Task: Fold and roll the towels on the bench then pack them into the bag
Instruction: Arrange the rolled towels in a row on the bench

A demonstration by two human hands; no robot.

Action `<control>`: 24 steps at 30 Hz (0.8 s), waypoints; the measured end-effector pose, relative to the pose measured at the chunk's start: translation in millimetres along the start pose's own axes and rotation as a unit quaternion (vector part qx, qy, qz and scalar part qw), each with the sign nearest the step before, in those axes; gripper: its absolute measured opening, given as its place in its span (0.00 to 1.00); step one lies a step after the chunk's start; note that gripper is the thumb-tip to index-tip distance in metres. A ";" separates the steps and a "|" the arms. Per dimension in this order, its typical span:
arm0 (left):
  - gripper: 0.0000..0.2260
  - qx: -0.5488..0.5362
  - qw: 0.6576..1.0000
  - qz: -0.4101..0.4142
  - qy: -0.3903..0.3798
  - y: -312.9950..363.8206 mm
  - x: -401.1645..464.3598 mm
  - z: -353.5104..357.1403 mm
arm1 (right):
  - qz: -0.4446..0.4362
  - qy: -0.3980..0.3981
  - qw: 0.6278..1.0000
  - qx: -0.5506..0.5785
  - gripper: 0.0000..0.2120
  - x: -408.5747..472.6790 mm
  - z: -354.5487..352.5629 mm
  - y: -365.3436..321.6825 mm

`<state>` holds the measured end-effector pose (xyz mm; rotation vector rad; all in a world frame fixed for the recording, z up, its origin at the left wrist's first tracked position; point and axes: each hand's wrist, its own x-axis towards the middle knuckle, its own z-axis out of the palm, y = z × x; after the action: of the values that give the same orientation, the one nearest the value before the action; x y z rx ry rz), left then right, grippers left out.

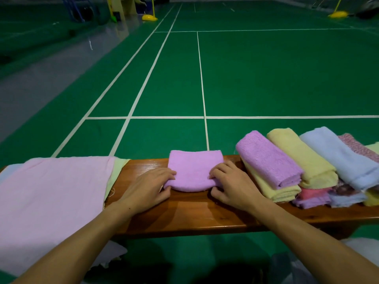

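Note:
A folded purple towel [193,171] lies on the wooden bench [184,214], its near edge curled up into a roll. My left hand [151,187] grips the roll's left end with fingers on top and thumb under. My right hand [229,183] grips the right end the same way. To the right lies a pile of rolled towels: purple [268,158], yellow [301,154], light blue [336,154] and others beneath. On the left, unfolded towels drape over the bench, a pink one [51,201] on top. No bag is clearly in view.
Beyond the bench stretches a green court floor [266,78] with white lines. Yellow post bases [149,17] stand far away. Something pale lies on the floor at the lower right [361,247], and cloth hangs below the bench at the lower left.

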<state>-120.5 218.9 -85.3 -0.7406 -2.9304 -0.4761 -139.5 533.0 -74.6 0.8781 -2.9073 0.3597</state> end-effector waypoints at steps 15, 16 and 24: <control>0.08 -0.237 0.962 -0.137 0.004 0.1 2.6 -10.2 | 0.150 0.027 0.946 0.287 0.16 5.2 -7.6 -1.3; 0.09 -0.239 0.960 -0.143 0.004 -0.9 4.1 -9.3 | 0.156 0.022 0.942 0.297 0.15 6.7 -6.7 -1.2; 0.10 -0.079 0.974 -0.211 -0.006 -1.0 16.4 6.1 | 0.209 0.000 0.952 0.222 0.12 18.8 -3.5 -7.3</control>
<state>-135.5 227.4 -88.9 -0.1219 -3.0871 -0.7453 -151.0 517.9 -67.0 0.2720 -3.0425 1.0740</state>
